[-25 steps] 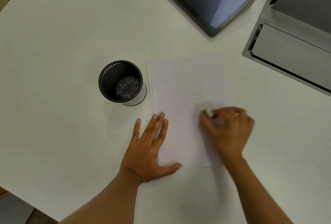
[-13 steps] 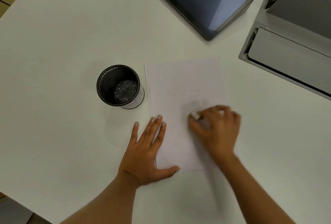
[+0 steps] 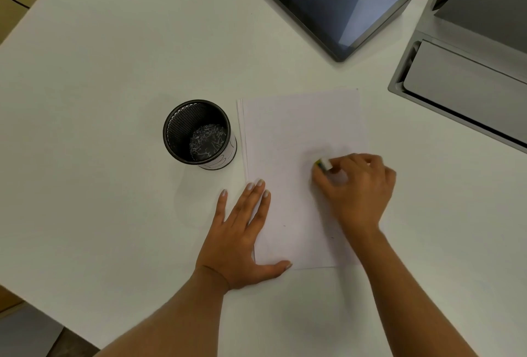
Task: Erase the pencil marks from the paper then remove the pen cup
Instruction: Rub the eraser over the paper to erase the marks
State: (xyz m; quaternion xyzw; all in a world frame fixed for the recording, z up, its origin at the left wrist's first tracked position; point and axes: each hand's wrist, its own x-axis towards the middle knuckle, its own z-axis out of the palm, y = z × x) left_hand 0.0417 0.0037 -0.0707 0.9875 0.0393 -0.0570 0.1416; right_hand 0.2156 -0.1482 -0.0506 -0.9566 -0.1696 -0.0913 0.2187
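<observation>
Rubbing the paper [image 3: 296, 139]
Right hand [image 3: 360, 189] is pinching an eraser [image 3: 323, 163]; left hand [image 3: 241, 231], fingers straight, is pressing the paper.

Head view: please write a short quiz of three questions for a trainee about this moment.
1. True or false: the left hand lies flat on the lower left corner of the paper.
2. What does the right hand pinch? A) pencil B) eraser C) pen
3. Fill in: the pen cup stands to the ____ of the paper.
Key: 1 true; 2 B; 3 left.
</observation>
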